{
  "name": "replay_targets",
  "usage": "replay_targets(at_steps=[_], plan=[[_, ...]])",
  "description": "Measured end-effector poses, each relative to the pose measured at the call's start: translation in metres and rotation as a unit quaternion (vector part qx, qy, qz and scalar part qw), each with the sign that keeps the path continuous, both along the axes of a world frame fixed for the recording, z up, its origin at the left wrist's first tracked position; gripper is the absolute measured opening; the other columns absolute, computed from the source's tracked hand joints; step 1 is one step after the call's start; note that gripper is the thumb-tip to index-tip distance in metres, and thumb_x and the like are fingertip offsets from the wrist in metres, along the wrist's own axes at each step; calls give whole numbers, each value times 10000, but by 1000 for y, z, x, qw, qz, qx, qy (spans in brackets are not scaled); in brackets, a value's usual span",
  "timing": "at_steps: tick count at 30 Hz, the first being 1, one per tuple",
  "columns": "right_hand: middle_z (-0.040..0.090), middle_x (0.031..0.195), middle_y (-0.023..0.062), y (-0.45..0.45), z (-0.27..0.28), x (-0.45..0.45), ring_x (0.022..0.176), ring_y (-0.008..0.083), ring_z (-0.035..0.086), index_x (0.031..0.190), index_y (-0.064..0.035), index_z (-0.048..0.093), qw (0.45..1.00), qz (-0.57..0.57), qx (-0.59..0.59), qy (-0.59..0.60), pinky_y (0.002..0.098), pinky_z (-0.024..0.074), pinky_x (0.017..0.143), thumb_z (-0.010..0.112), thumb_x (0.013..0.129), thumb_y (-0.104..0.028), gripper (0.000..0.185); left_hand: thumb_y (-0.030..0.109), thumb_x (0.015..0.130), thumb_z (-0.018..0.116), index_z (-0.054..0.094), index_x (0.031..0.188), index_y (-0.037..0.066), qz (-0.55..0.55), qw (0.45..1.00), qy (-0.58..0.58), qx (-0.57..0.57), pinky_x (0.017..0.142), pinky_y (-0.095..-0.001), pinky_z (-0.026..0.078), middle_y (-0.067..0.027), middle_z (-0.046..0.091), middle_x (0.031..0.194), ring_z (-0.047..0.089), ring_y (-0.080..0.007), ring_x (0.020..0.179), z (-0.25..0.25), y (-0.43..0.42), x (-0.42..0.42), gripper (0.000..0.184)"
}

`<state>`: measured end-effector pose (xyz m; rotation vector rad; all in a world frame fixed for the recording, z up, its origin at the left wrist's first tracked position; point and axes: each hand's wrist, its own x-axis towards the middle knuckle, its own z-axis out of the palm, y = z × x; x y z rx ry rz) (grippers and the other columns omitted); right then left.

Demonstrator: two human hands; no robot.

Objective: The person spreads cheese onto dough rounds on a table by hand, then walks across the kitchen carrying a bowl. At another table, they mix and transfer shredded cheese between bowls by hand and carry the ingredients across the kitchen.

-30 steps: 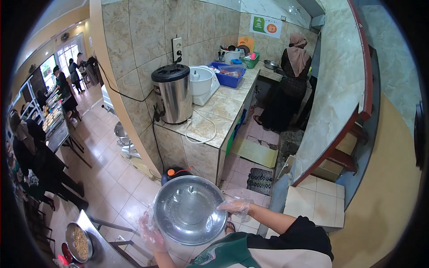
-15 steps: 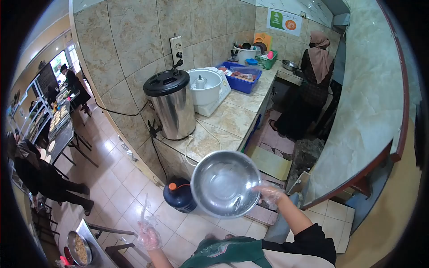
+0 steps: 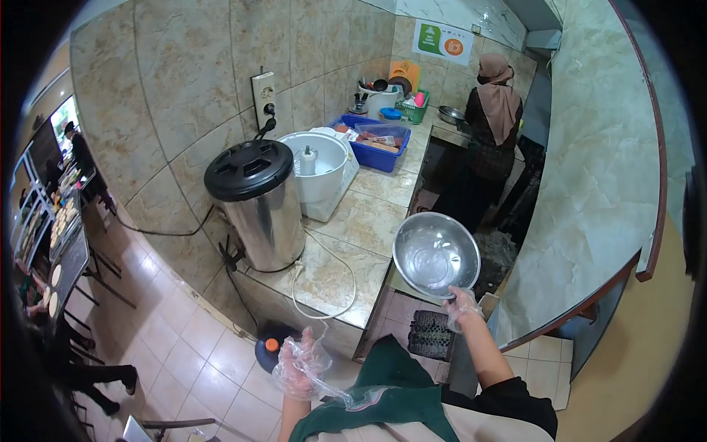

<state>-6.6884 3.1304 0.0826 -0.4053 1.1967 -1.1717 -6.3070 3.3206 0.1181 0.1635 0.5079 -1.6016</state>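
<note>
A shiny metal bowl (image 3: 436,255) is held out over the gap beside the counter. My right hand (image 3: 462,306), in a clear plastic glove, grips its near rim. Lower down, my left hand (image 3: 300,368) wears a loose clear glove and holds nothing; its fingers are raised and partly spread. Behind that hand stands a dark container with an orange cap (image 3: 272,345). A steel urn with a black lid (image 3: 254,202) and a white mixer (image 3: 317,166) stand on the tiled counter (image 3: 372,221).
A blue basket (image 3: 379,151) and green basket (image 3: 414,110) sit farther along the counter. A person in a headscarf (image 3: 497,110) stands at its far end. A dark mat (image 3: 429,334) lies on the floor. More people and a long table (image 3: 70,272) are at left.
The bowl has moved up and right, away from my body, in my right hand. My left hand let go of its rim and has come back toward the middle. The view has moved closer to the counter.
</note>
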Motion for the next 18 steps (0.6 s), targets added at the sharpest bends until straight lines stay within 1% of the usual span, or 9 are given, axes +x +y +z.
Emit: replay_targets(at_steps=[2,6,9,12,13,14,16,17,18], plan=[[521,1033,113,-31,-3,-9,888,222,491,1043,-18,519,999,-43,-3,-8,353,450,633,555,832,-121,238,451,881,401,519,1114,-7,-10,1000,-2,-20,483,-277,378,-60,495,650,434,-156,541,-12,-15,5,528],[511,1014,112,-116,-4,-11,890,241,491,1058,-27,497,993,-114,-19,-18,358,479,599,549,836,-114,244,456,872,410,517,1116,0,16,998,-29,57,476,-289,382,-70,523,649,438,-163,532,2,-38,2,528],[500,1031,113,-216,-15,-33,902,251,487,1068,-41,482,994,-104,-15,-37,343,493,564,536,841,-109,243,453,867,421,533,1113,14,30,1000,-8,0,484,-296,383,-55,506,636,429,-167,528,-5,-65,4,516],[507,1012,105,-320,9,-35,861,238,508,1059,-54,489,990,-139,-20,-30,310,505,525,527,843,-98,224,447,858,435,546,1102,16,59,997,-36,-26,489,-292,384,-54,502,640,422,-166,526,-10,-106,-9,507],[487,1021,120,-348,30,-28,730,249,528,1029,-34,481,983,-173,3,-68,279,510,480,518,849,-99,196,460,839,455,553,1113,34,63,996,-50,-38,477,-294,383,-55,510,662,432,-169,537,-14,-123,-16,516],[487,1021,120,-376,33,-26,730,249,528,1029,-34,481,984,-162,3,-71,279,510,480,518,849,-99,196,460,839,455,553,1113,34,75,995,-53,-39,477,-294,383,-55,510,662,432,-169,537,-18,-133,-24,516],[529,980,109,-449,50,-18,772,257,539,1071,-45,493,972,-205,-20,-111,302,495,504,496,839,-58,232,493,822,458,560,1125,66,73,995,33,-66,451,-303,379,-71,543,692,450,-176,533,-25,-173,-41,533],[527,1001,121,-517,4,-40,798,275,541,1066,-32,500,975,-143,-82,-147,323,497,518,465,842,-43,228,494,847,435,545,1141,65,100,995,-9,-5,445,-285,412,-72,565,686,480,-164,506,-25,-192,-55,532],[527,1001,121,-544,2,-37,798,275,541,1066,-32,500,976,-138,-71,-151,323,497,518,465,842,-43,228,494,847,435,545,1141,65,107,994,-15,4,445,-285,412,-72,565,686,480,-164,506,-23,-206,-68,532]])
